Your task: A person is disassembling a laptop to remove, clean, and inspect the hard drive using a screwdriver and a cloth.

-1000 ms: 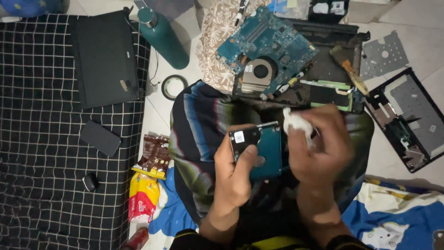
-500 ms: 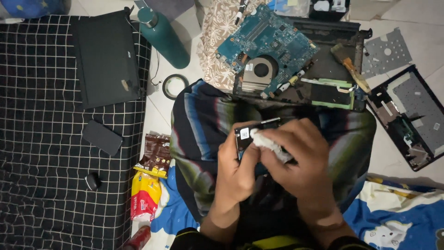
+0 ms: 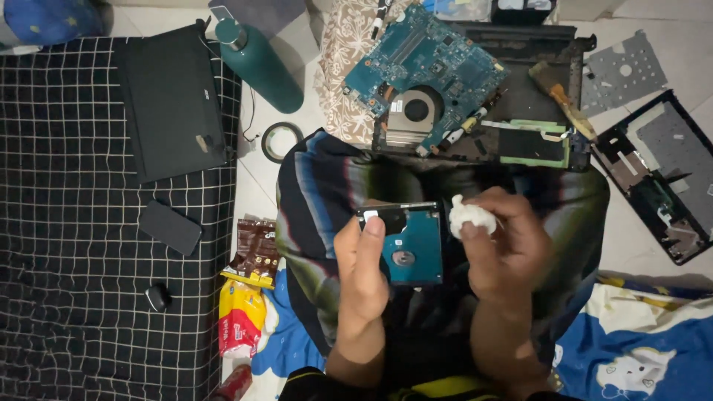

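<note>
Now the left hand (image 3: 362,271) holds a small rectangular hard drive with a teal circuit board (image 3: 407,241) over the lap, and its fingers are wrapped around the left edge of the drive, with the thumb lying on the top face. The drive is held flat, circuit side up, above a dark striped cloth (image 3: 327,186) that covers the legs of the person. The right hand (image 3: 505,241) is just beside the right edge of the drive, and its fingers are clenched around a small white crumpled wad of tissue (image 3: 471,216). The wad is near the upper right corner of the drive; I cannot tell if it touches it.

Beyond the knees, on the floor, lies a teal laptop motherboard with a round fan (image 3: 425,74), partly resting on an opened black laptop base (image 3: 520,96). A wooden-handled brush (image 3: 562,100) lies on the right side of this base. To the left stands a dark green metal bottle (image 3: 260,63), lying tilted, and near it a round roll of tape (image 3: 281,141). On the black checked mattress (image 3: 67,260) rest a closed black laptop (image 3: 172,100) and a black phone (image 3: 170,228).
</note>
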